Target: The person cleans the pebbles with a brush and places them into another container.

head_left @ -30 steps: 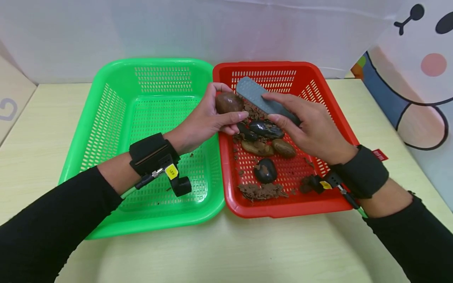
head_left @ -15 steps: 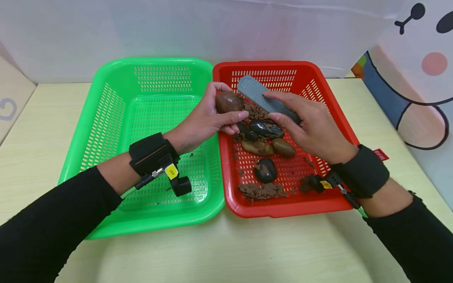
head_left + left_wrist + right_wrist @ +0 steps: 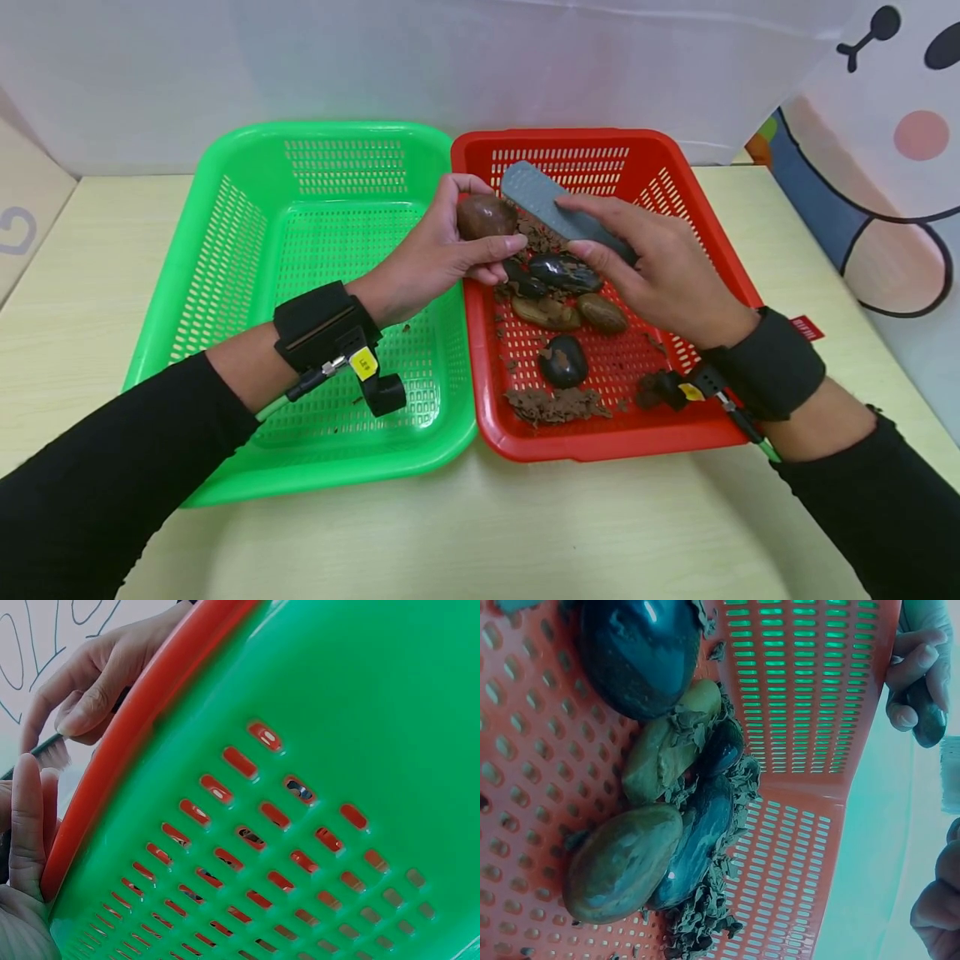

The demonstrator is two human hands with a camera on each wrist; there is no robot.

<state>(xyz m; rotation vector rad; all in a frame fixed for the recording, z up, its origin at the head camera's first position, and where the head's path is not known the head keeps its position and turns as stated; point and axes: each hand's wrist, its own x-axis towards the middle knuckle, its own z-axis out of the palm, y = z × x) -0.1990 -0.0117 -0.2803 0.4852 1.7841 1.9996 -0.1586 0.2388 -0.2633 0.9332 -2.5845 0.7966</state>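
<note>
gripping a smooth, brown, egg-shaped stone, the left hand has its fingers curled round it and its thumb along the near side. the stone is up over the left rim of a red, perforated plastic basket, toward the back. the right hand pinches a flat, grey-blue brush with rounded ends between thumb and fingers; its far end is just beside the stone, and the pale bristles show blurred in the left wrist view. whether they touch the stone, i cannot tell.

below, inside the red basket, a long, glossy black stone lies beside a smaller black stone, with a yellowish-brown oblong stone and a brown oval stone in front. nearer the front rim sits a round black stone with a brown patch, and beyond it a heap of brown flakes. a bright green, perforated plastic basket stands on the left, on the pale wood-grain table.
</note>
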